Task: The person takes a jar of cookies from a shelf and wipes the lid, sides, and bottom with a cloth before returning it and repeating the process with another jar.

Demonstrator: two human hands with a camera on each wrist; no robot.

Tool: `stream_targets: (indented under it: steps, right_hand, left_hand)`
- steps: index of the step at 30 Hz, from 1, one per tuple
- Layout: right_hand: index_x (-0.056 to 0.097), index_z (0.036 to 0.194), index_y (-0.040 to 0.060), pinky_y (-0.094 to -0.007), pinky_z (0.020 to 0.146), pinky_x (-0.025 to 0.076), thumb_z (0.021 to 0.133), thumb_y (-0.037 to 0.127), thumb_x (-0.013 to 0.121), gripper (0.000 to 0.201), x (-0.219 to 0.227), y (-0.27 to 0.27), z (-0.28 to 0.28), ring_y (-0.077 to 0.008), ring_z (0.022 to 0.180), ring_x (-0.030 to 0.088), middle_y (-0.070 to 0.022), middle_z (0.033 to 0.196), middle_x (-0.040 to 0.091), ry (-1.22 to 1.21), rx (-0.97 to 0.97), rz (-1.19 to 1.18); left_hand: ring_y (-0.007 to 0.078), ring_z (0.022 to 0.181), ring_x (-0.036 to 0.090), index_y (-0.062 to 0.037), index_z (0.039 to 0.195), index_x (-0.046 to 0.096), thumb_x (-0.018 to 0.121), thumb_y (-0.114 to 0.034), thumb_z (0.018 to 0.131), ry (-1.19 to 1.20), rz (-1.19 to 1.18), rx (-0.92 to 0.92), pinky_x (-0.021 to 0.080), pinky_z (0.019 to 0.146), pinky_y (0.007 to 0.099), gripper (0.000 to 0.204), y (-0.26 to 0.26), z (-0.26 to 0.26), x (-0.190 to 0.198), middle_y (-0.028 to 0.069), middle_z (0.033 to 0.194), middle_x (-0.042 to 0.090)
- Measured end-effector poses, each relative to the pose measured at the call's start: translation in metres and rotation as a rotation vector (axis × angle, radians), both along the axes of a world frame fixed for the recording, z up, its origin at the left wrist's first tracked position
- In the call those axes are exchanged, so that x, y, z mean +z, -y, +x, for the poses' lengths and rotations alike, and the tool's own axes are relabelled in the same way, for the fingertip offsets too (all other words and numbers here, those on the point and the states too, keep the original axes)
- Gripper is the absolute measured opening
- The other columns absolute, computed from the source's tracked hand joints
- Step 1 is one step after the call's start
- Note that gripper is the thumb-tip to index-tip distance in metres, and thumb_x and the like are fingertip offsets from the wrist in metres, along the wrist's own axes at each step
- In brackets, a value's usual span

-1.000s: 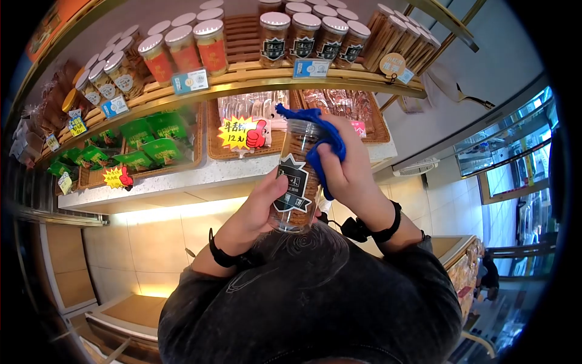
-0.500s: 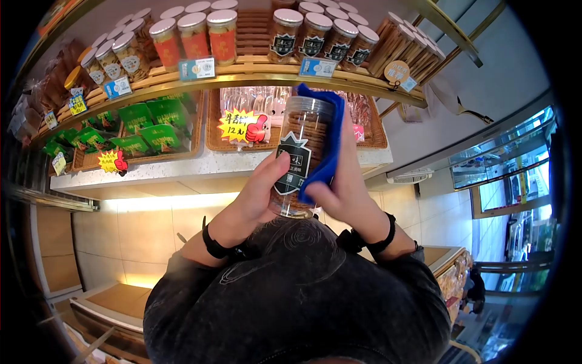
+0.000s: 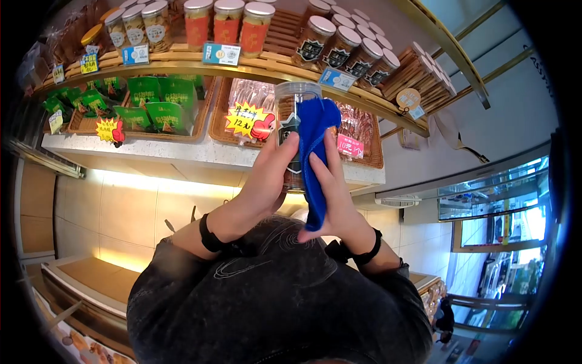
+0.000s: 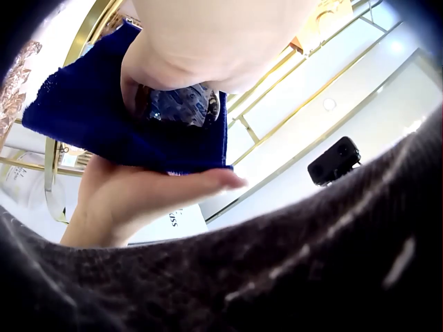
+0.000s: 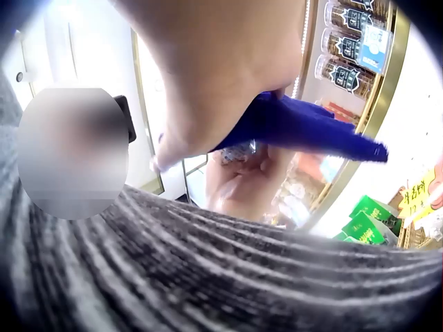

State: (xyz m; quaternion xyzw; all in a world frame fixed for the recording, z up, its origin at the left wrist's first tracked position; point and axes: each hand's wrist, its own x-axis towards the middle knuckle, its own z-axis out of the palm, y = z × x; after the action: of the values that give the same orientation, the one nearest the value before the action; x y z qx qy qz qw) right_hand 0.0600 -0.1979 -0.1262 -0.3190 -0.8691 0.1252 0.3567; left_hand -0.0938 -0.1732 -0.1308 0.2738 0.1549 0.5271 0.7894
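- Work in hand, as judged: rubbing down the outside of a clear jar (image 3: 288,112) with a blue cloth (image 3: 314,148).
- Jar position: held up off any surface, in front of the counter (image 3: 200,156); in the head view its lid (image 3: 297,90) points toward the shelf and its base toward the shirt.
- Left hand (image 3: 260,182): curled round the jar's left side, thumb across the dark label (image 3: 295,165). Its far fingertips are hidden in the head view.
- Right hand (image 3: 339,203): fingers nearly straight, laid over the cloth and pressing it to the jar's right side. Thumb stands out near the cloth's lower end, apart from the jar; no pinch visible.
- Method: the left hand should carry the weight, low and firm, so the right need only rub. Flat fingers are good here; they spread pressure over the curve.
- Caution: smooth plastic or glass would likely slip if the rub outpaces the hold. Light strokes are best over the label, whose edges might lift.
- Coverage: the left palm and thumb mask part of the wall; turning the jar between strokes would expose it. Cleanliness of the surface: cannot tell.
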Motion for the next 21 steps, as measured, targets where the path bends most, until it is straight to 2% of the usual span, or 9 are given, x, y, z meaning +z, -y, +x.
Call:
stream_targets:
  steps: [3, 6, 9, 13, 15, 16, 18, 19, 21]
  right_hand:
    - [0.048, 0.131, 0.0033, -0.0459, 0.11, 0.015, 0.087, 0.07, 0.013, 0.087, -0.006, -0.002, 0.01, -0.0413, 0.137, 0.019, -0.0251, 0.146, 0.025, -0.328, 0.155, -0.342]
    - [0.038, 0.134, -0.0031, -0.0386, 0.11, 0.019, 0.094, 0.04, 0.043, 0.059, -0.007, -0.003, 0.0, -0.031, 0.134, 0.029, -0.0201, 0.144, 0.03, -0.616, 0.001, -0.429]
    - [0.009, 0.145, 0.0007, -0.0366, 0.109, 0.021, 0.073, 0.01, 0.072, 0.096, 0.002, 0.001, -0.016, -0.0266, 0.132, 0.031, -0.0164, 0.145, 0.024, -0.573, -0.049, -0.507]
    - [0.007, 0.145, 0.0001, -0.0354, 0.109, 0.022, 0.078, 0.025, 0.071, 0.096, 0.005, 0.003, -0.023, -0.024, 0.133, 0.029, -0.0167, 0.146, 0.023, -0.489, -0.118, -0.608]
    - [0.006, 0.146, 0.0001, -0.0358, 0.109, 0.022, 0.083, 0.053, 0.058, 0.097, 0.008, 0.003, -0.026, -0.0232, 0.133, 0.028, -0.0163, 0.145, 0.024, -0.631, -0.017, -0.531]
    - [0.013, 0.144, -0.0014, -0.0375, 0.108, 0.026, 0.084, 0.072, 0.034, 0.097, -0.01, 0.014, -0.021, -0.0233, 0.131, 0.033, -0.0139, 0.143, 0.031, -0.74, -0.078, -0.659]
    - [0.011, 0.144, 0.0002, -0.0375, 0.11, 0.019, 0.082, 0.076, 0.03, 0.1, 0.001, 0.015, -0.016, -0.0245, 0.134, 0.026, -0.0147, 0.146, 0.025, -0.848, 0.033, -0.765]
    - [0.026, 0.139, -0.0002, -0.0378, 0.11, 0.019, 0.084, 0.073, 0.026, 0.091, -0.016, 0.016, -0.006, -0.0246, 0.134, 0.027, -0.0142, 0.145, 0.027, -1.031, 0.052, -0.798]
    - [0.032, 0.135, -0.0002, -0.0379, 0.11, 0.019, 0.087, 0.07, 0.025, 0.086, -0.01, 0.018, -0.004, -0.024, 0.133, 0.028, -0.0147, 0.144, 0.028, -0.957, 0.077, -0.77]
  left_hand:
    - [0.0139, 0.107, 0.052, -0.0043, 0.13, 0.033, 0.043, -0.019, 0.098, 0.083, -0.034, 0.116, 0.045, 0.091, 0.0302, 0.037, 0.002, 0.002, -0.003, 0.0088, 0.119, 0.053]
    - [0.0124, 0.106, 0.051, -0.0043, 0.129, 0.033, 0.043, -0.019, 0.098, 0.083, -0.001, 0.179, 0.045, 0.09, 0.029, 0.036, -0.001, 0.009, -0.008, 0.0077, 0.118, 0.052]
    - [0.0111, 0.106, 0.05, -0.004, 0.128, 0.032, 0.047, -0.015, 0.096, 0.068, 0.069, 0.243, 0.043, 0.09, 0.0277, 0.037, -0.001, 0.013, -0.009, 0.0074, 0.118, 0.051]
    - [0.0131, 0.106, 0.052, -0.0044, 0.131, 0.03, 0.047, -0.016, 0.096, -0.025, 0.166, 0.306, 0.045, 0.089, 0.0288, 0.041, 0.006, 0.012, -0.003, 0.0084, 0.12, 0.05]
    - [0.0153, 0.107, 0.054, -0.0053, 0.135, 0.028, 0.043, -0.019, 0.097, -0.086, 0.213, 0.342, 0.048, 0.089, 0.0305, 0.043, 0.008, 0.012, -0.003, 0.009, 0.123, 0.05]
    - [0.0159, 0.106, 0.055, -0.0051, 0.134, 0.028, 0.043, -0.019, 0.097, -0.054, 0.205, 0.336, 0.048, 0.089, 0.0313, 0.042, 0.008, 0.011, -0.003, 0.0092, 0.122, 0.051]
    - [0.0171, 0.104, 0.056, -0.0048, 0.133, 0.029, 0.043, -0.02, 0.098, 0.01, 0.186, 0.324, 0.048, 0.09, 0.0328, 0.042, 0.009, 0.01, -0.004, 0.0096, 0.12, 0.052]
    - [0.0181, 0.102, 0.058, -0.0045, 0.13, 0.03, 0.042, -0.021, 0.098, 0.032, 0.133, 0.3, 0.049, 0.088, 0.0336, 0.038, 0.009, 0.009, -0.002, 0.0103, 0.118, 0.053]
    - [0.0136, 0.1, 0.056, -0.0044, 0.13, 0.03, 0.044, -0.018, 0.097, 0.062, 0.126, 0.32, 0.048, 0.085, 0.029, 0.038, 0.007, 0.01, -0.005, 0.0082, 0.115, 0.053]
